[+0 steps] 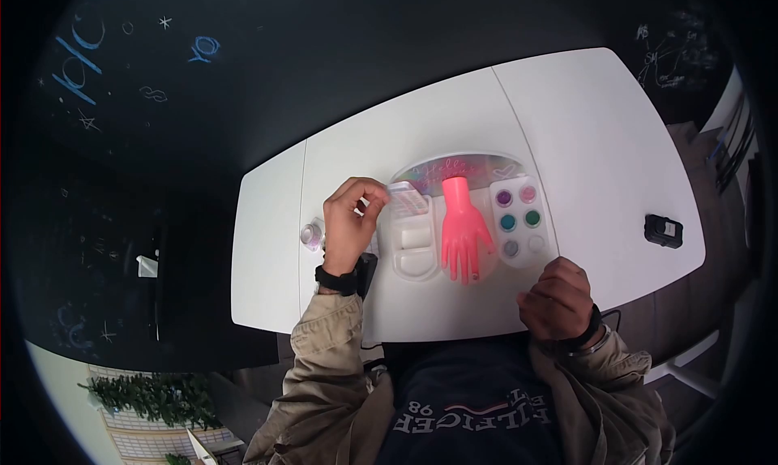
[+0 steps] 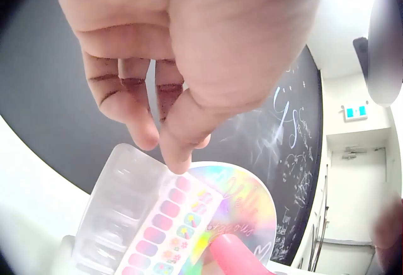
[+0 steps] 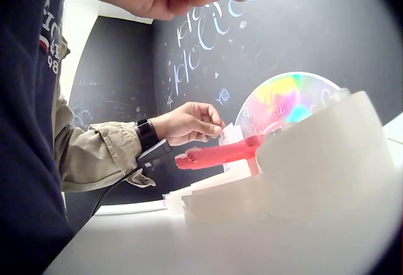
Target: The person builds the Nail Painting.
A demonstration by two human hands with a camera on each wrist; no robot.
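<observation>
My left hand (image 1: 351, 222) pinches the top corner of a nail sticker sheet (image 2: 167, 231) between thumb and fingers. Pink, lilac and flowered nail shapes run in rows down the sheet, which leans over a white compartment tray (image 1: 416, 258). To the right of that, a bright pink model hand (image 1: 462, 234) lies palm down with its fingers toward me, a small ring-like mark near one fingertip. My right hand (image 1: 559, 299) hangs loosely curled by the table's front edge, holding nothing.
Right of the model hand is a white holder with several glitter pots (image 1: 508, 222). Behind it stands a rounded iridescent panel (image 2: 245, 193) with lettering. A small clear jar (image 1: 310, 235) sits left of my left hand; a black box (image 1: 664, 231) lies far right on the white table (image 1: 600, 157).
</observation>
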